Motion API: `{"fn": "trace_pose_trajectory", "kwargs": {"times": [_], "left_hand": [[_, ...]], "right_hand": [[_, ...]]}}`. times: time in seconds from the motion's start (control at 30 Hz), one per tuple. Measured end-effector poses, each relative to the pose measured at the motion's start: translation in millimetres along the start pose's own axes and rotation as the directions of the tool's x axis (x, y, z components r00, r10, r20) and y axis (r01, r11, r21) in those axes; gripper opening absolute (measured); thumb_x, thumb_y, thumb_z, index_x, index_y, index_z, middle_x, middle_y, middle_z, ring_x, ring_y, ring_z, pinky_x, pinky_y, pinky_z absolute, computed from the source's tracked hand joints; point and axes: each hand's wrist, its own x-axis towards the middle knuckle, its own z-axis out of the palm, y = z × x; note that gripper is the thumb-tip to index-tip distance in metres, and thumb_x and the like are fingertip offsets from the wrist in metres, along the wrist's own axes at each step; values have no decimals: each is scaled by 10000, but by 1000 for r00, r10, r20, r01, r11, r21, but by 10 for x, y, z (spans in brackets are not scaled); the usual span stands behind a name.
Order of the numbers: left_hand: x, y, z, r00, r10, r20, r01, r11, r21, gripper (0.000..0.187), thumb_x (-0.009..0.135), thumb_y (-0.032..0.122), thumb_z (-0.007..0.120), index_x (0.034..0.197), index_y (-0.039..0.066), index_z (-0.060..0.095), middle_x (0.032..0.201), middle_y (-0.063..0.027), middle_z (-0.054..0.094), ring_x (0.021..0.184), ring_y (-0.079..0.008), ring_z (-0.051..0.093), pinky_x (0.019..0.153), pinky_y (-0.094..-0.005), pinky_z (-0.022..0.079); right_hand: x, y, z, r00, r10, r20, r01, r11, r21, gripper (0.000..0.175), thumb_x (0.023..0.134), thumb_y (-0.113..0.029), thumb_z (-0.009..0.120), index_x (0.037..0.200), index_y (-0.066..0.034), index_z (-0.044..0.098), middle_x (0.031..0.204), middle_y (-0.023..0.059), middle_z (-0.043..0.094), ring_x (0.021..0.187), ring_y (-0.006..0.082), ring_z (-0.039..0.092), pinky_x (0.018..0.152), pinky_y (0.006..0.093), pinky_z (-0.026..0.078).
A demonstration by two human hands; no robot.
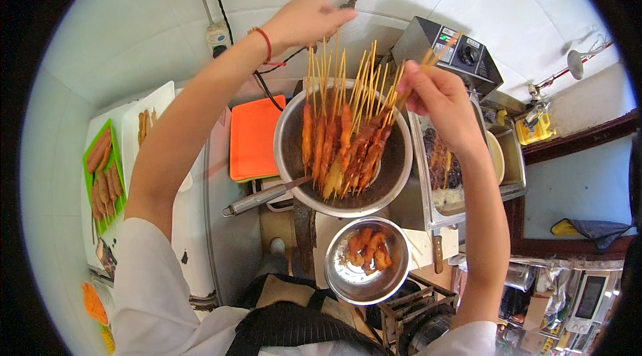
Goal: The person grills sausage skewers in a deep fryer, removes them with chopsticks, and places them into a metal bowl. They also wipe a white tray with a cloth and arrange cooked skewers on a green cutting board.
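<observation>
A large steel bowl [281,155] holds many meat skewers [326,150], their bare bamboo ends pointing up towards the wall. Above those ends is my left hand [306,20], slightly blurred; what its fingers touch cannot be made out. My right hand [439,100] pinches bamboo skewers at the bowl's right side; their ends stick out past my fingers. A metal-handled utensil [256,200] leans over the bowl's left rim. Nearer to me, a smaller steel bowl [346,278] holds pieces of marinated meat [368,250].
Orange trays [256,138] lie left of the large bowl. Further left, a green tray [120,195] bears sausages. At right are a fryer with a control box [466,50], a pan of dark oil with skewers [441,160], and a wooden-handled knife [438,254].
</observation>
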Motion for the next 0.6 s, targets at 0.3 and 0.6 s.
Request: {"fn": "trace_pose_trajectory", "kwargs": {"times": [0.3,0.6], "left_hand": [[118,-897,809,920,-386,-64,391,905,169,1044,662,625,723,1207,-203,397,1138,-312,570,1002,-366,620,848,-382,508],[111,-404,936,987,66,-148,-4,922,387,318,788,288,664,959,21,657,930,-163,652,837,-305,632,763,-417,513]], "right_hand": [[-333,-209,-221,992,97,-87,-93,994,50,265,947,-293,571,896,-49,664,747,-13,610,595,28,486,543,168,367],[-101,242,-232,967,202,-154,-210,977,-38,319,921,-333,606,817,-33,647,701,-5,586,552,38,470,492,193,351]]}}
